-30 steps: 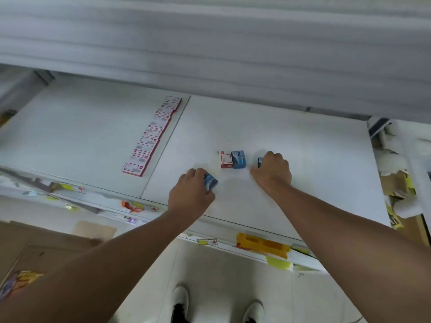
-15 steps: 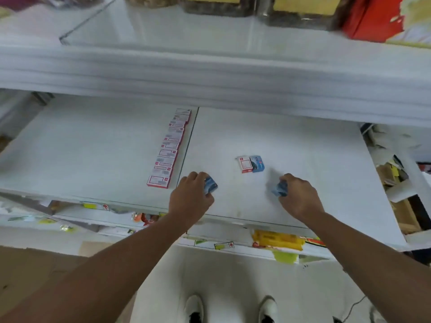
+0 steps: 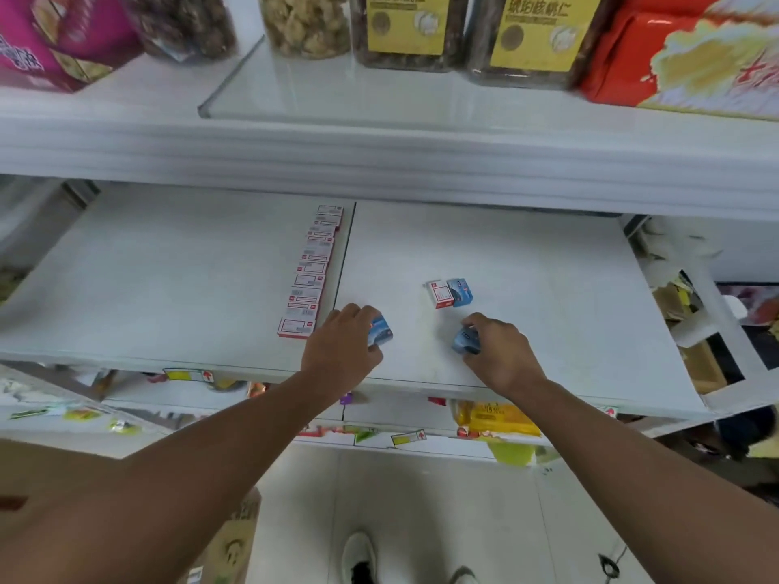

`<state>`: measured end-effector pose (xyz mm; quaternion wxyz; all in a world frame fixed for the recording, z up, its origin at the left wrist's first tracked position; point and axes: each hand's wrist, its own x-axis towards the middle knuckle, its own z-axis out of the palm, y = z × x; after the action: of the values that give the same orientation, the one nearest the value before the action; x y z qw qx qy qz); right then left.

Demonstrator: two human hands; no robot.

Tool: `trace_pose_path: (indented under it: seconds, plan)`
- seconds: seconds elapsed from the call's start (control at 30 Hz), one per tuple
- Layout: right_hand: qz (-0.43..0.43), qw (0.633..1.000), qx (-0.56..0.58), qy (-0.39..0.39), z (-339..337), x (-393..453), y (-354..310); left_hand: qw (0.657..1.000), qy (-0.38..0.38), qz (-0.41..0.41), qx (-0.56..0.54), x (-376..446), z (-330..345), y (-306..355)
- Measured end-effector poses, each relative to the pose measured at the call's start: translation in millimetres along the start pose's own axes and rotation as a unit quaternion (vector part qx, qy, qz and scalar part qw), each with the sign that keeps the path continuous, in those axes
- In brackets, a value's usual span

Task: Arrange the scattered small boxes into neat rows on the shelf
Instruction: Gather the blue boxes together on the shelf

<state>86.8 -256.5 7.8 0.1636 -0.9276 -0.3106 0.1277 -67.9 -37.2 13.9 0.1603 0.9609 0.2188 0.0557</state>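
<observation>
Head view, mid-gathering: left hand [image 3: 343, 347] holding a small blue cardboard box [image 3: 380, 330] in curled fingers [image 3: 361, 310], right hand [image 3: 497, 351] gripping a second small blue box [image 3: 465, 340] the same way, both low over the white laminate shelf [image 3: 548, 288] near its front edge. Two loose boxes, one red-and-white [image 3: 438, 293] and one blue [image 3: 460, 291], touching each other at about 12 o'clock from the hands. Finished row of flat red-and-white boxes [image 3: 312, 271] at 10 o'clock, running front to back beside the board seam. Probably next: setting both held boxes square against the loose pair to start a second row, edges flush, without knocking them. Upper white shelf [image 3: 379, 145] with clear jars of nuts [image 3: 400, 27] and red packet [image 3: 674, 48]; pale tiled floor [image 3: 421, 520] and white shoes [image 3: 358, 558] at 6 o'clock
</observation>
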Motion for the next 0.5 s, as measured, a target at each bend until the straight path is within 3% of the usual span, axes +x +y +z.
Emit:
trace_pose_path:
  seconds: [0.5]
  plan:
    - [-0.105, 0.993, 0.057, -0.017, -1, -18, 8, 0.995, -0.009, -0.090, 0.049, -63, -8, 33]
